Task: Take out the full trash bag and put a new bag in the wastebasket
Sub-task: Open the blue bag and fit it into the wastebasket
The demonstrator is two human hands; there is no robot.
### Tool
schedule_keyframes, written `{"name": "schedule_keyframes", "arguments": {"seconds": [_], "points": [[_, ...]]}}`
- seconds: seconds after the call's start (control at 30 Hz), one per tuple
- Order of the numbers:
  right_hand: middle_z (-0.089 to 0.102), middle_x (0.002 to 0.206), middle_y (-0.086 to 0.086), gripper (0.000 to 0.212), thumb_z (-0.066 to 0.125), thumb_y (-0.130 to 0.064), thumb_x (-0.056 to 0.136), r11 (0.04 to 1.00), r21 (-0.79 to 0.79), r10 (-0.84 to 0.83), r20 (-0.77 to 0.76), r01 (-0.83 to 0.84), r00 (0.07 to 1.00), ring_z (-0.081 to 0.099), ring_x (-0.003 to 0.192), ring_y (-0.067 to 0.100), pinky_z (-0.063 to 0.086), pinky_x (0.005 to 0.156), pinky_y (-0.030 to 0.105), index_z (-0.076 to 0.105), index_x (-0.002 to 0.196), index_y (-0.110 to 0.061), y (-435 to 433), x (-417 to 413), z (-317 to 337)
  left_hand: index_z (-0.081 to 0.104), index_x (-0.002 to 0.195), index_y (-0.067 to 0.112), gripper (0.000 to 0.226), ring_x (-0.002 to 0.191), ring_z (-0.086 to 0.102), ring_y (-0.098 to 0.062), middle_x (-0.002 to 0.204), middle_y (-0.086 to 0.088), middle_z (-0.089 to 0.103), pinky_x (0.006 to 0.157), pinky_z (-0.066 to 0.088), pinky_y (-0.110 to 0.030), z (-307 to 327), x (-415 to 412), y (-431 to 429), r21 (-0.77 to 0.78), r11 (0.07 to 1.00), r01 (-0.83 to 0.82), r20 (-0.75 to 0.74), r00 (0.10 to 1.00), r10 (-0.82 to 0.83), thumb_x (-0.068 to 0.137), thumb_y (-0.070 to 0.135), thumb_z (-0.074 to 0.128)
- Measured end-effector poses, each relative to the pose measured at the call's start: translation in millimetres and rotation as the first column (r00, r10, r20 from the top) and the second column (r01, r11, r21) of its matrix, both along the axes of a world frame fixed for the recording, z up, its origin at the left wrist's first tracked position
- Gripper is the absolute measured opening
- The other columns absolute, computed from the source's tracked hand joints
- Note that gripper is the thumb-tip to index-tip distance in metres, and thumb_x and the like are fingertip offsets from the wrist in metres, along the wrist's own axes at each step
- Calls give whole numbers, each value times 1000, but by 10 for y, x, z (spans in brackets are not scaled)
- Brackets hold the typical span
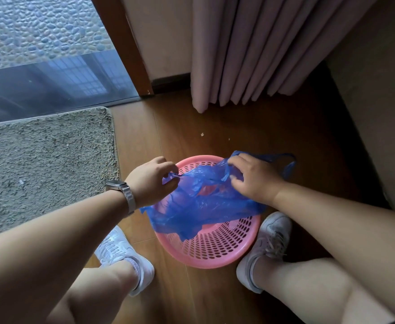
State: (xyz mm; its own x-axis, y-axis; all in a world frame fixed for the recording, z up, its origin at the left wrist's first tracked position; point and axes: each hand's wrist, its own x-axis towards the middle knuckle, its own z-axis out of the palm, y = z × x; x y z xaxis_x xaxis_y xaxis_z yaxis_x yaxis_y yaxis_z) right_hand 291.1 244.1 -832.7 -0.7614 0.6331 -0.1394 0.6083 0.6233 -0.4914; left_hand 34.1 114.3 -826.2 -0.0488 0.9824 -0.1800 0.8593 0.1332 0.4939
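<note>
A round pink plastic wastebasket with perforated sides [211, 250] sits on the brown wooden floor [180, 127], right between the person's two white sneakers, the left one [124, 256] and the right one [265, 246] each just beside the rim. Draped over the top of it is a thin, crinkly blue plastic bag [199, 209], bunched up and only partly spread, so the near part of the basket's inside is bare. The left hand [152, 181] has its fingers pinched shut on the bag's edge at the far-left side of the rim, and there's a silver metal-band wristwatch [121, 192] on that wrist. The right hand [255, 176] is closed on the bag's other edge at the far-right side, fingers curled into the plastic, with one of the bag's loop handles [285, 162] sticking out past the hand over the floor. A shaggy grey rug [44, 164] lies off to the left, well apart from the basket, and a pale pink pleated curtain [262, 54] hangs down to the floor beyond it. A couple of tiny crumbs [202, 134] sit on the floor between the curtain and the basket.
</note>
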Motion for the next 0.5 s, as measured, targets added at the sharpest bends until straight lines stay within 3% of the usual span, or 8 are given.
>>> {"name": "schedule_keyframes", "arguments": {"seconds": [0.07,0.13,0.2,0.27,0.33,0.5], "points": [[61,111,4,47,62,-27,86,999,-36,24,75,-22,997,62,85,25,55,68,34,43,129,-28,-22,-19,-10,67,75,17,21,63,58,-31,74,-1,53,56,48,-34,-21,-17,-20,-8,1000,-7,-29,1000,7,88,32,66],[59,109,1,56,59,-30,90,999,-19,49,131,-47,990,60,77,19,54,58,31,31,137,-36,-33,-47,-30,62,68,14,30,64,57,-33,70,0,49,55,46,-35,-54,-47,-33,-38,999,-34,-53,998,32,91,33,63],[60,106,2,49,57,-28,92,1000,-12,21,112,-20,994,58,77,20,49,60,29,40,137,-32,-16,-91,-63,58,66,14,32,66,57,-34,70,0,47,55,43,-34,-81,-76,-48,-61,995,-77,-76,994,73,92,32,61],[63,103,9,25,56,-24,93,997,-52,-55,32,57,998,61,85,30,48,67,34,60,117,-18,17,-159,-85,56,65,15,32,67,57,-33,72,1,48,54,40,-32,-107,-95,-63,-68,986,-150,-102,984,143,92,33,61],[65,88,11,11,55,-22,93,986,-93,-138,4,138,990,61,79,33,44,62,34,63,91,-15,52,-229,-104,56,66,14,33,66,58,-33,76,0,49,53,37,-30,-138,-112,-68,-63,974,-216,-128,970,207,92,34,60],[58,66,0,22,52,-32,93,932,-153,-328,27,328,944,56,62,26,44,54,36,50,74,-21,158,-367,-176,49,61,16,40,70,57,-34,74,-2,49,55,30,-30,-195,-134,38,-65,923,-379,-188,913,362,93,40,51]]}}
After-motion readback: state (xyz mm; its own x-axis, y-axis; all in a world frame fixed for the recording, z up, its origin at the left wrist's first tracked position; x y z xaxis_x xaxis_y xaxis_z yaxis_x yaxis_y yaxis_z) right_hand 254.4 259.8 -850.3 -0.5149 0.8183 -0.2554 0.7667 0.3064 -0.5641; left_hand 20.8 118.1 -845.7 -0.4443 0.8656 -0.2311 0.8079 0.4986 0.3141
